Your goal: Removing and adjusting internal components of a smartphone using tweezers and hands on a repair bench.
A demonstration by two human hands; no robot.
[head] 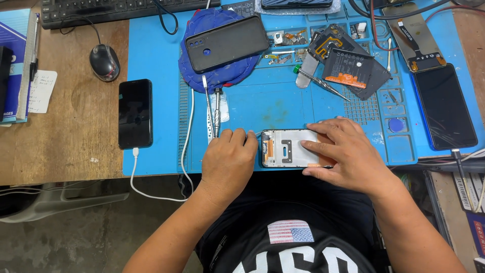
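Phone frame [290, 148] lies flat at the near edge of the blue mat [156, 60], between the two hands, opened side up.

Right hand [348, 154]: open, fingers spread flat on the frame's right half, pinning it down. No grasp, just pressure from above.

Left hand [228, 161]: curled into a loose fist against the frame's left end, knuckles up. Something thin seems to pass under the fingers toward the frame edge, but can't tell what it holds, if anything.

Handling, my read: the frame is light, thin and stiff, but fragile, with what looks like an exposed flex near the left end. It likely slides easily on the mat, hence the flat palm. Best taken by the long side rails, not the open middle or the left end.

Around the hands:
- Screwdriver [216, 114] and metal pry tool [207, 108] just beyond the left hand.
- Dark back cover [227, 43] on a blue pad [212, 76], further out from the left hand.
- Black phone [135, 113] on a white cable [151, 194], well to the left hand's outer side.
- Battery [351, 68] and loose parts beyond the right hand.
- Black screen panel [444, 106] off to the right hand's outer side.
- Mouse [104, 62] and keyboard [101, 10] far beyond the left hand.
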